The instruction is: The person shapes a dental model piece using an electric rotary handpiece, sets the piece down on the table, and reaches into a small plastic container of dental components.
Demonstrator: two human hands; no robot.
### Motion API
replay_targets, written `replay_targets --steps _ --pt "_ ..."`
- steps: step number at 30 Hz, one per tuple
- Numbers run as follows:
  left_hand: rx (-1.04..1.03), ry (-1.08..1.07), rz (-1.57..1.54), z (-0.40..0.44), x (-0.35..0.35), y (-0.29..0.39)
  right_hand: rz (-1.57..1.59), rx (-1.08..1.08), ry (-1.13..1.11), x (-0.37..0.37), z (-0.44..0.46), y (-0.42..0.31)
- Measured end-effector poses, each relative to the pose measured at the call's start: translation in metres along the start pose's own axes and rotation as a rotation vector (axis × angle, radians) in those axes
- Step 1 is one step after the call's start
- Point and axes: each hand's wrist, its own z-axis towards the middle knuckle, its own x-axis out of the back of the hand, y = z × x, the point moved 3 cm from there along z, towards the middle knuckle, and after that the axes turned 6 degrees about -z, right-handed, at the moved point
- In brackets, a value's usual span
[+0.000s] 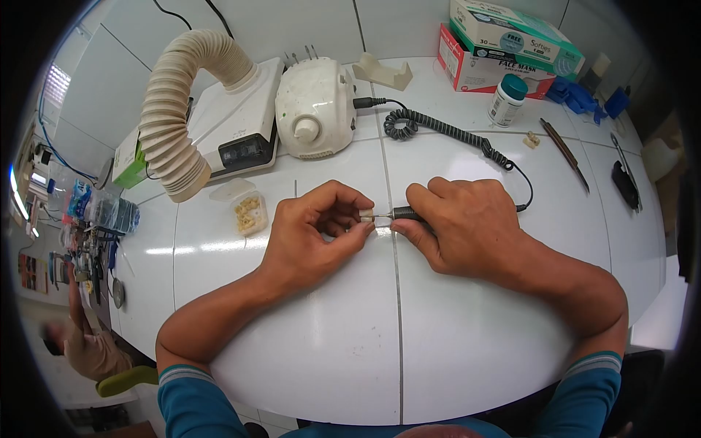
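Observation:
My left hand pinches a small pale piece, perhaps a dental crown, between thumb and fingertips. Wrapped around a dark rotary handpiece, my right hand points its thin metal bit leftward at that piece. The bit's tip is at the piece, but I cannot tell whether they touch. A coiled black cord joins the handpiece side to a white control unit with a round knob. Left of my left hand, a small clear box holds several yellowish tooth-like pieces.
A ribbed suction hose arches over the back left. At the back right are mask boxes, a white bottle, tooth-like pieces, a pointed tool and another slim tool. Another person is at far left.

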Motion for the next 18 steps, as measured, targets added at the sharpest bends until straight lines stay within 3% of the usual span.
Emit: replay_targets --steps 18 --pt "0.081 -0.002 0.023 0.0031 -0.0021 0.0036 -0.011 -0.007 -0.034 0.0003 0.0004 -0.0031"
